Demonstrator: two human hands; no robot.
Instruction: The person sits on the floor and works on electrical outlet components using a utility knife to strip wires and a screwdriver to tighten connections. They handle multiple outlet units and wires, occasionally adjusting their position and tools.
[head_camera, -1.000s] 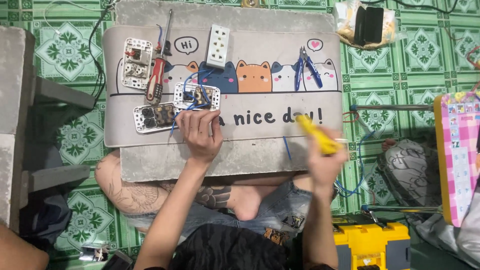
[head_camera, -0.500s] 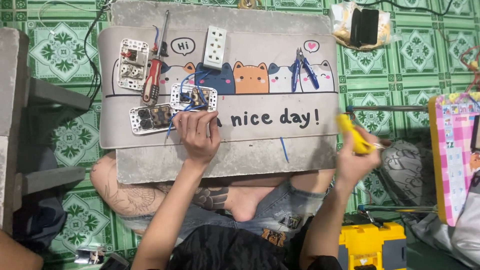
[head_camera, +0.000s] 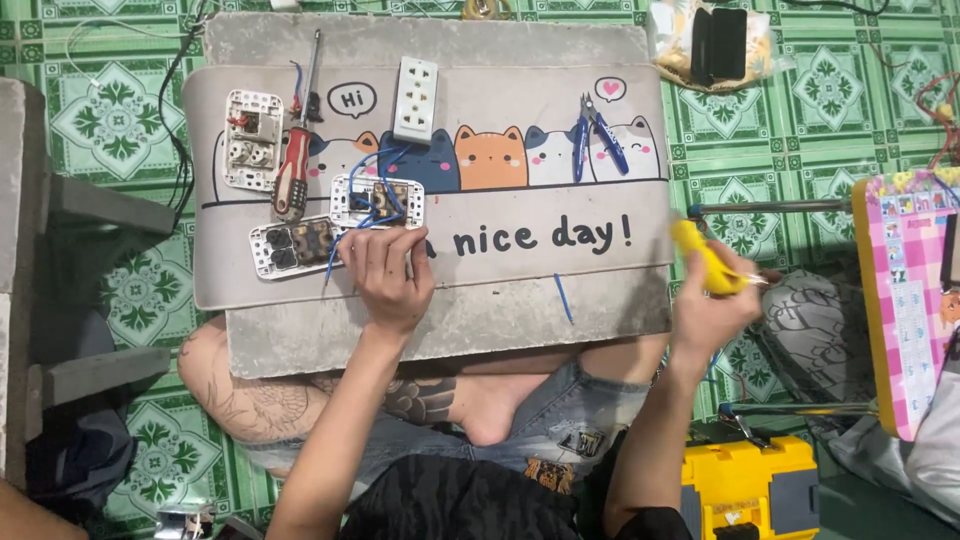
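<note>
"Clenched in my right hand (head_camera: 712, 300), off the mat's right edge, is a yellow-handled tool (head_camera: 706, 258)."

"And your left?"

"My left hand (head_camera: 388, 275) lies flat with fingers spread, gripping nothing, pinning the blue wires (head_camera: 375, 205) beside the opened socket module (head_camera: 377, 201) so they stay put on the cat-print mat (head_camera: 520, 250)."

"Other tools?"

"Red screwdriver (head_camera: 293, 170) and blue pliers (head_camera: 595, 135) are parked up top."

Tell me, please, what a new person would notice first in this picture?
First comes the grey mat with cartoon cats across the middle, lying on a slab over the seated person's legs. The left hand rests on it beside a white socket module with blue wires, with a red screwdriver further left. The right hand holds a yellow-handled tool off the mat's right edge, above the green patterned floor tiles.
</note>
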